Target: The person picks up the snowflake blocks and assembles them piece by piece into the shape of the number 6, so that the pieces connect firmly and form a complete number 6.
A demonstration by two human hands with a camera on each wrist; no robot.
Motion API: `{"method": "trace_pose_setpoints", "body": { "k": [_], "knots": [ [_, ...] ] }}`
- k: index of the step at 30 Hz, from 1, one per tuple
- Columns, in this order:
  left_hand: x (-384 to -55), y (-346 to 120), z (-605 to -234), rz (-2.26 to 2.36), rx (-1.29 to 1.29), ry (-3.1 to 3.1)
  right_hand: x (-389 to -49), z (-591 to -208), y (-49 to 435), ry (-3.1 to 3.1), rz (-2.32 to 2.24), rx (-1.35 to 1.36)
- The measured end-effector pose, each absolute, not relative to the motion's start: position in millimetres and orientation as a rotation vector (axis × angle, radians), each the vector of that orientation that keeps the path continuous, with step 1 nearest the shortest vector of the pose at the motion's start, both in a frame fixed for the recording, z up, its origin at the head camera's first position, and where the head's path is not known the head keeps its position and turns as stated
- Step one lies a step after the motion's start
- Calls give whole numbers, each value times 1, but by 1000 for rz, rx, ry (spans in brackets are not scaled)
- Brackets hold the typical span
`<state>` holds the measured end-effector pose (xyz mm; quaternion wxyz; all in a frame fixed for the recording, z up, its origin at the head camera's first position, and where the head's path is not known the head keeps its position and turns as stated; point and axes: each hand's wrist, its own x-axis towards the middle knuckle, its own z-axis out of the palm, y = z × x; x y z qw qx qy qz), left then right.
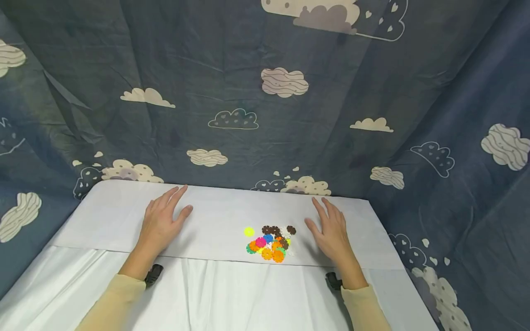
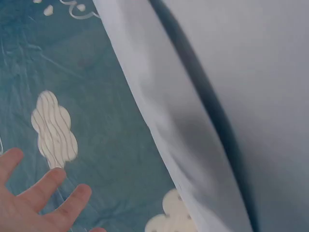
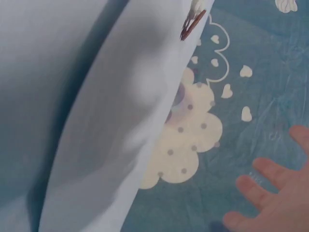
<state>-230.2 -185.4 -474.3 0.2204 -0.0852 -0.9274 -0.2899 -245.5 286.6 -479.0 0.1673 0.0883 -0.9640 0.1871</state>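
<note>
White table: toy pile between flat hands, nearer right hand.

In the head view the pile of coloured discs is too small to count, and the pieces overlap, so those underneath are mostly hidden; the white ones hardly stand out from the white cloth. Both sleeves run off the bottom edge. A small dark object under the left wrist and another under the right are half covered by the arms, perhaps the camera mounts. The left wrist view shows only fingertips of the left hand at the lower corner, the palm cut off. The right wrist view likewise clips the right hand, and a brown shape at the cloth's top edge is blurred.
</note>
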Motion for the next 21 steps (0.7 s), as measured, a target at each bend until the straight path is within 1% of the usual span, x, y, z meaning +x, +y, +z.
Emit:
{"method": "trace_pose_setpoints", "body": {
  "k": [7, 13, 17, 21],
  "knots": [
    [-224, -166, -475, -1005, -265, -2546, -242, -475, 277, -2616, 669, 390],
    [-224, -148, -478, -1246, -270, -2550, -237, -470, 263, -2546, 849, 438],
    [-223, -129, -481, -1405, -295, -2571, -232, -469, 248, -2613, 1311, 426],
    [-221, -110, -484, -1587, -280, -2619, -225, -474, 232, -2640, 1868, 305]
  ]
}}
